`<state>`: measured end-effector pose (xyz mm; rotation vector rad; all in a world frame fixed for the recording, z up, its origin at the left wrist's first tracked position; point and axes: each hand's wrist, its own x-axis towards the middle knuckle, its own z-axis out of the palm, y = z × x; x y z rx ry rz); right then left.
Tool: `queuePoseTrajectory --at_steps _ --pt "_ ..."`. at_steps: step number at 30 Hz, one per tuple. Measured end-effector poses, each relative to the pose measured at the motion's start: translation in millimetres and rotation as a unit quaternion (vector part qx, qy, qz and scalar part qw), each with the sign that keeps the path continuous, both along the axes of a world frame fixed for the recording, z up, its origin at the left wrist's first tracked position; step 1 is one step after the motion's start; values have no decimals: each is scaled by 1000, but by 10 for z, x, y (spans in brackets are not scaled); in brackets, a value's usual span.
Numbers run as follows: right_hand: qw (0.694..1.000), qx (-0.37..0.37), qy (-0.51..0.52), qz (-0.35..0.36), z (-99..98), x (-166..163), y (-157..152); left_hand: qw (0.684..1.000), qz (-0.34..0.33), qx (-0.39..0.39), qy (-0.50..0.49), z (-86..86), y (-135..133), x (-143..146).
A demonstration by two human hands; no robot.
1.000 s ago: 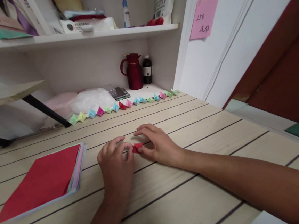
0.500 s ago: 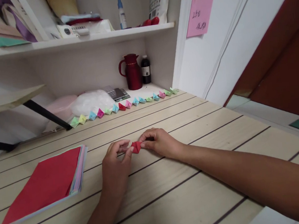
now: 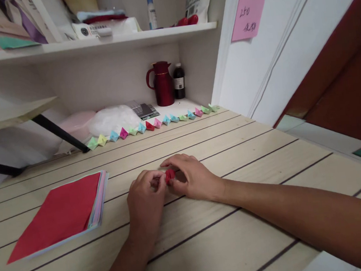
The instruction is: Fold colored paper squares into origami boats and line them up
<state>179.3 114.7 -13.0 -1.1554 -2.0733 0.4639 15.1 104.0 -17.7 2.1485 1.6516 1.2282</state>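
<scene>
So a small folded red paper (image 3: pixel 170 176) is being handled over the desk (image 3: pixel 214 238), well in from both the far edge and the right edge. Its left end is pinched between thumb and forefinger of the left hand (image 3: pixel 146 193). The right hand (image 3: pixel 197 178) is arched around the other side, fingers spread apart from the thumb; the thumb tip is held right at the paper, though whether it's pressed on there can't be told.

To the left of the hands, a paper stack (image 3: pixel 60 209) is laid out, topped with a red sheet, with pastel edges fanned out along its right side. The far edge of the desk is lined with a row of folded paper pieces (image 3: pixel 123 133) in green, yellow, blue, pink and red, run right up to the far right corner.

Container-wise: just past that edge, the lower compartment of the shelf unit (image 3: pixel 196 68) is occupied by a dark red jug (image 3: pixel 164 88), a dark bottle (image 3: pixel 179 85) with a white cap just beside it, and a whitish plastic bag (image 3: pixel 116 120). What's held inside those can't be made out. On the board above, a blue-capped bottle (image 3: pixel 151 13), a white packet (image 3: pixel 111 28) and a pouch (image 3: pixel 200 1) are kept, the last one cut off by the frame.
</scene>
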Motion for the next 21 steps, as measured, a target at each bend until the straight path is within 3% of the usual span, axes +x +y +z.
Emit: queuePoseTrajectory --at_steps 7,21 --pt "1000 -11 -7 -21 -7 13 11 995 -35 63 68 -20 0 23" --pt "998 -43 47 -9 -40 41 40 991 -54 46 109 -20 4 34"
